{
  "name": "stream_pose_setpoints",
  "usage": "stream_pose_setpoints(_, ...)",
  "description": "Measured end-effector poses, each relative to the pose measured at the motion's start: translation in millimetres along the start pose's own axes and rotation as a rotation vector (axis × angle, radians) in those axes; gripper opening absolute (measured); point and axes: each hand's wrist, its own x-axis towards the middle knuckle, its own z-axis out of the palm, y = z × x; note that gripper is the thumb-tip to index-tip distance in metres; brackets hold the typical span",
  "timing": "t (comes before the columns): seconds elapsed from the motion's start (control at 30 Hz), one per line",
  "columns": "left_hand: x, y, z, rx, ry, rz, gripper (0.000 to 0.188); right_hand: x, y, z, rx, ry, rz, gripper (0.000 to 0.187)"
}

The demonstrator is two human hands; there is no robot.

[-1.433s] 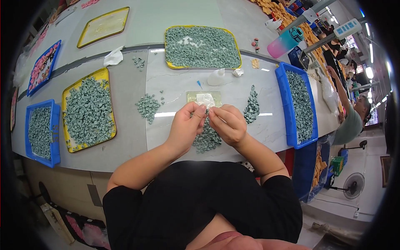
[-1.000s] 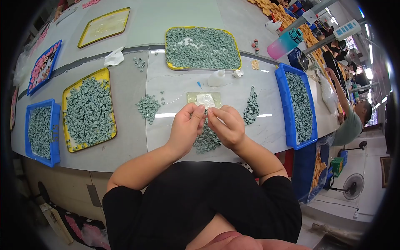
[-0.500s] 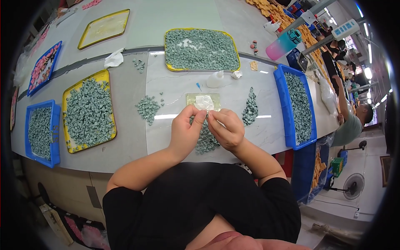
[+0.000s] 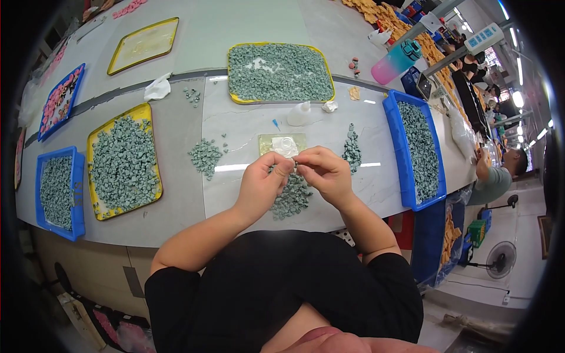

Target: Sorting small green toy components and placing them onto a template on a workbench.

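Note:
My left hand (image 4: 262, 178) and my right hand (image 4: 325, 175) meet fingertip to fingertip above the table, each in a pinch. Between them is something tiny, mostly covered by the fingers; its kind cannot be made out. Right below my hands lies a heap of small grey-green pieces (image 4: 292, 200). Just beyond the fingertips sits a yellowish rectangular block (image 4: 272, 143) with a white patch on it. A looser pile of the same pieces (image 4: 206, 157) is to the left, and a narrow pile (image 4: 352, 148) to the right.
Farther off stand a white squeeze bottle (image 4: 299, 114), a blue pointed tip (image 4: 276, 124) and a full yellow-rimmed tray (image 4: 230, 88). Blue bins flank the table, left (image 4: 78, 194) and right (image 4: 392, 126). A pink-teal bottle (image 4: 395, 62) stands at the back right; another person (image 4: 493, 179) works beyond.
My right hand has turned slightly, its wrist shifting right and its fingers lifting a little. My left hand stays nearly in place, and the view has shifted slightly.

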Motion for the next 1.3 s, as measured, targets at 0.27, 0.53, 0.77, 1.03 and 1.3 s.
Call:
stream_pose_setpoints(0.27, 10.7, -0.1, 2.5, -0.080, 0.045, -0.082, 0.026, -6.3, 8.5, -8.5, 0.056, 0.000, 0.134, 0.020)
stream_pose_setpoints(0.53, 14.3, 4.9, 5.6, -0.132, 0.111, -0.110, 0.026, -31.0, 23.2, -29.3, -0.376, -0.062, 0.084, 0.026)
stream_pose_setpoints(0.77, 8.2, 43.1, 2.4, -0.269, 0.264, -0.022, 0.025, -34.6, 3.7, -20.4, -0.508, -0.231, -0.046, 0.043)
stream_pose_setpoints(1.03, -10.6, 76.7, -1.3, -0.203, 0.263, 0.051, 0.024, -25.8, -0.4, 13.1, -0.607, -0.354, -0.187, 0.039)
stream_pose_setpoints(1.3, -27.1, 60.9, -50.2, -0.089, 0.375, 0.035, 0.024, -51.7, -20.4, -14.9, -0.424, -0.406, -0.146, 0.034)
